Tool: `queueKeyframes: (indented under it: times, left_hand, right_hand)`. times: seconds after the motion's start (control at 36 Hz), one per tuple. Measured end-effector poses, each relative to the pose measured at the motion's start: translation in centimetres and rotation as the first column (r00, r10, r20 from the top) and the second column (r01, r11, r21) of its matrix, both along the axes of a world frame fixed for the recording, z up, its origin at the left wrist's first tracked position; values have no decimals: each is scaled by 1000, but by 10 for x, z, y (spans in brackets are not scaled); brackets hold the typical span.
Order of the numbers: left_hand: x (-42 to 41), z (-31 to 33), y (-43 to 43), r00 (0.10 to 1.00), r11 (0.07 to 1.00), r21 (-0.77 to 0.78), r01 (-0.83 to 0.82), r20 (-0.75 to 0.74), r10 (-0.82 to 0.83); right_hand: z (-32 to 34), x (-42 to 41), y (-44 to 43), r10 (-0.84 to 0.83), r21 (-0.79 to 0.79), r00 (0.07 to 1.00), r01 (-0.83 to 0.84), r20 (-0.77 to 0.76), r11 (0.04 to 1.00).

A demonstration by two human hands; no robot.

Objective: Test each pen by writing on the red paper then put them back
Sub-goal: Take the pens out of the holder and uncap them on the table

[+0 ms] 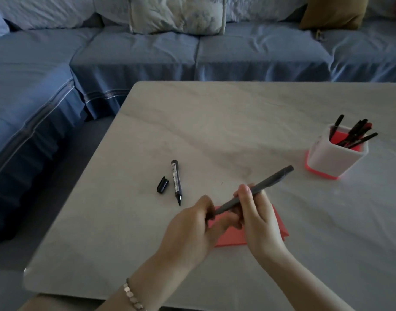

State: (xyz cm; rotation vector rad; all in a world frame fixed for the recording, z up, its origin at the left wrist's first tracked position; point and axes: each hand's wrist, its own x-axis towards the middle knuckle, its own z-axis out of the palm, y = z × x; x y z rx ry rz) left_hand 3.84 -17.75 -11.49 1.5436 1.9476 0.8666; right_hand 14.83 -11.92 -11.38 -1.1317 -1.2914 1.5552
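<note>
I hold a grey pen (263, 184) slanted above the red paper (233, 237). My right hand (254, 217) grips its middle. My left hand (192, 227) pinches its lower end, and whether a cap is there is hidden by the fingers. The red paper lies on the table under both hands, mostly covered. An uncapped black marker (176, 180) lies on the table to the left, tip pointing toward me, with its black cap (162, 184) beside it. A white pen holder (337, 151) with a red base stands at the right, holding several dark pens (355, 134).
The marble-look table (215, 131) fills the right and centre; its left edge and near-left corner drop off to the floor. A blue sofa (147, 55) with cushions runs behind and along the left.
</note>
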Motion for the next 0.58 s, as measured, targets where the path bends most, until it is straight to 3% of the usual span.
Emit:
queueKeyframes:
  times: [0.08, 0.14, 0.19, 0.25, 0.31, 0.36, 0.47, 0.58]
  left_hand:
    - [-10, 1, -4, 998, 996, -79, -42, 49, 46]
    - [-21, -4, -5, 980, 987, -89, -132, 141, 143]
    - [-35, -15, -5, 953, 971, -120, -205, 203, 227]
    - [-48, -25, -4, 936, 957, -151, -248, 217, 277]
    - [-59, -30, -2, 919, 948, -160, -276, 245, 309]
    - [-68, -30, 3, 905, 946, -141, -291, 281, 321]
    - [-79, -27, 22, 882, 932, -108, -346, 299, 363]
    - [-84, -29, 49, 913, 929, -77, -362, 171, 370]
  right_hand:
    - [-2, -2, 19, -39, -19, 999, 39, -22, 999]
    - [-7, -2, 38, -12, 10, 993, 10, 121, 1000]
    - [-11, -3, 59, 112, 10, 941, -121, 319, 993]
    - [-16, -7, 79, 307, -73, 842, -307, 444, 949]
    - [-21, -15, 98, 484, -169, 667, -481, 566, 860]
    - [-26, -28, 111, 548, -217, 522, -564, 654, 797]
    - [-33, -56, 120, 428, -104, 459, -578, 778, 809]
    - [-48, -74, 117, 329, -26, 432, -573, 840, 819]
